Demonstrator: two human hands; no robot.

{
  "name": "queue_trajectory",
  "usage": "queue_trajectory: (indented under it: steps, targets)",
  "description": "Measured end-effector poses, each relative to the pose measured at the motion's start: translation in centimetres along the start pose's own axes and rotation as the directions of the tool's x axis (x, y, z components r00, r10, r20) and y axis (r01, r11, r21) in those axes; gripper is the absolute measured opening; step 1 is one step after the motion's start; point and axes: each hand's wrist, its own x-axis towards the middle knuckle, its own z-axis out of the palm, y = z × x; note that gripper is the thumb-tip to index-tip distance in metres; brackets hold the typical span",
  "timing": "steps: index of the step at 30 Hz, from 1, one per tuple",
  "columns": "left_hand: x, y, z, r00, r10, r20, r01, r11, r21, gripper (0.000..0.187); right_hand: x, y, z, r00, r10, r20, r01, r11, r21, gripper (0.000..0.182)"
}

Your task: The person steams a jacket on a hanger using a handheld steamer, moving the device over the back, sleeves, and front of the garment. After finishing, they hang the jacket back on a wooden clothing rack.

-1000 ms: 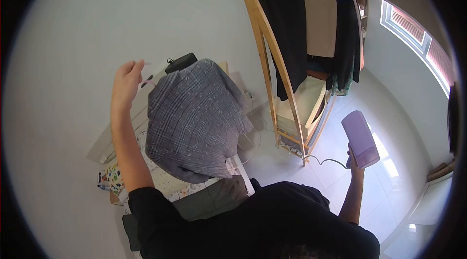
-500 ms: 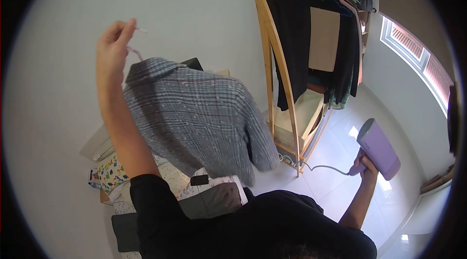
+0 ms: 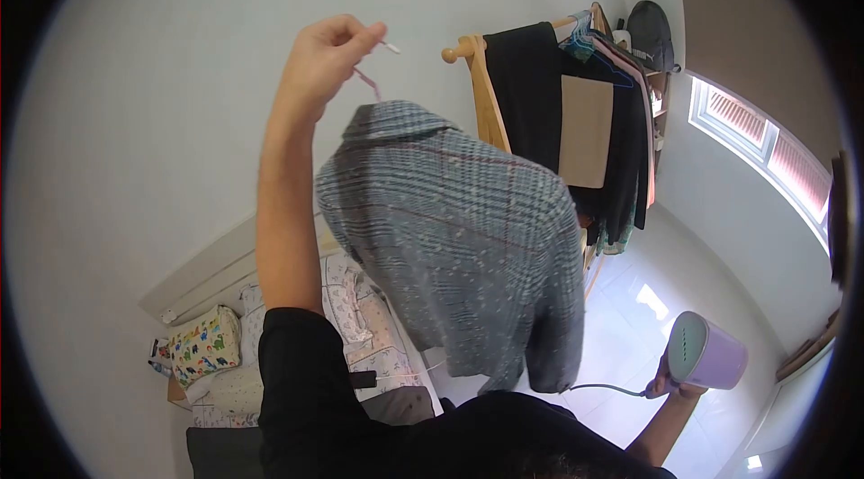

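My left hand (image 3: 328,58) is pinched closed on a hanger hook (image 3: 368,80).
A grey plaid jacket (image 3: 459,227) hangs below; my right hand (image 3: 661,380) is wrapped around a lavender garment steamer (image 3: 717,356).

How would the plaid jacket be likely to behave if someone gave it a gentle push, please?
The plaid jacket would probably swing, since the left hand holds it up by the hanger hook. Its sleeve would likely flop too, as it droops loosely below the shoulder.
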Motion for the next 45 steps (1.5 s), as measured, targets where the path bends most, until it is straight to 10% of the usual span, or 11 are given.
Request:
queue_trajectory:
  steps: [17,30,41,45]
  targets:
    - [5.5,-2.0,7.2,0.978,0.098,0.183,-0.152,0.938,0.311,0.036,-1.1,0.9,2.4,0.998,-0.063,0.019,0.064,0.998,-0.018,0.055]
    - [8.0,-5.2,6.5,0.931,-0.187,0.313,0.166,0.982,0.094,0.036,2.5,0.4,6.9,1.0,0.012,0.024,-0.01,0.997,-0.077,0.06]
    - [-6.7,-15.4,5.0,0.826,-0.321,0.464,0.413,0.904,-0.111,0.044,3.7,1.7,9.7,0.968,0.248,-0.046,-0.252,0.933,-0.256,0.058]
    - [-11.7,-18.3,4.5,0.773,-0.484,0.41,0.581,0.8,-0.15,0.041,6.5,2.1,11.9,0.96,0.273,-0.067,-0.28,0.909,-0.307,0.023]
